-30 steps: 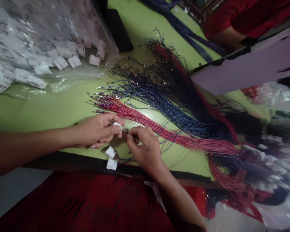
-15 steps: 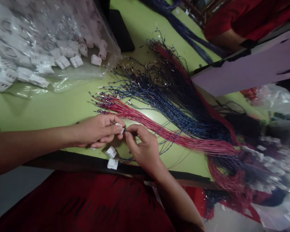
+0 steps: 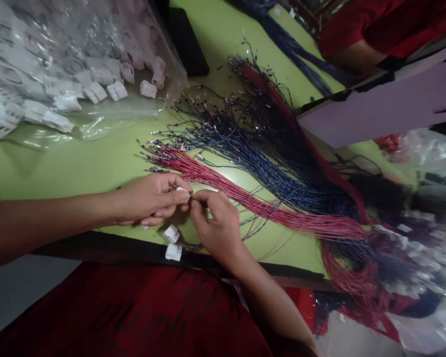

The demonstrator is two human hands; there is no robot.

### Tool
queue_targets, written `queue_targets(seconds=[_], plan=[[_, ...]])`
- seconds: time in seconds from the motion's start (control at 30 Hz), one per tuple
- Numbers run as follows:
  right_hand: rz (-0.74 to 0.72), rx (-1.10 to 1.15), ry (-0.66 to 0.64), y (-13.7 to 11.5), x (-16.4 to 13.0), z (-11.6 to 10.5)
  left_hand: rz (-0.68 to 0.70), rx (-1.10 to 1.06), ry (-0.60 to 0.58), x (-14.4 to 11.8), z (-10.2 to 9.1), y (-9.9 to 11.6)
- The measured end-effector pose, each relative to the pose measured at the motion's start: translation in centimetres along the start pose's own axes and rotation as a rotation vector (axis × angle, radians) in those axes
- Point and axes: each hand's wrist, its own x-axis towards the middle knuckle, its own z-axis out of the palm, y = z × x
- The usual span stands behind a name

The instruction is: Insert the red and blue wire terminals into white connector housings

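My left hand [image 3: 159,199] pinches a small white connector housing [image 3: 183,191] between thumb and forefinger. Close against it, my right hand [image 3: 218,218] is closed on a thin dark wire whose tip meets the housing; my fingers mostly hide it, and how deep the tip sits I cannot tell. Two more white connector housings [image 3: 173,243] with wires attached lie below my hands, near the table edge. Just beyond my hands runs a bundle of red wires [image 3: 226,184] with metal terminals at the left ends. Behind that lies a bundle of blue wires [image 3: 260,166].
A clear plastic bag [image 3: 107,111] of white housings covers the far left of the green table [image 3: 96,168]. A black flat object [image 3: 189,44] lies beside it. A purple panel [image 3: 379,111] stands at right, with a person's red sleeve [image 3: 357,29] beyond.
My right hand has shifted slightly left and up, its fingertips closer to the white housing. The left hand keeps its pinch on the housing.
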Motion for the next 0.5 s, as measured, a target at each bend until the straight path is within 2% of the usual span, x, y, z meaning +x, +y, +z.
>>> queue_targets(seconds=[0.13,0.23,0.37,0.4,0.43,0.5], plan=[[0.018,0.017,-0.005,0.1,0.0,0.2,0.002,-0.02,-0.015,0.0,0.1,0.0],[0.05,0.08,-0.009,0.2,-0.4,-1.3,0.015,-0.065,-0.009,-0.1,0.1,0.0],[-0.05,0.353,-0.276,0.7,-0.4,-4.4,0.022,-0.198,-0.011,-0.5,-0.2,0.6],[-0.069,0.341,-0.287,1.1,-0.2,-4.8,0.022,-0.25,-0.001,-0.6,-0.3,0.8],[-0.071,0.259,-0.245,1.7,0.1,-4.9,0.03,-0.309,0.022,-0.6,-0.4,1.1],[-0.026,-0.048,-0.08,3.3,1.0,-4.3,0.056,-0.423,0.071,-0.7,-0.5,1.5]])
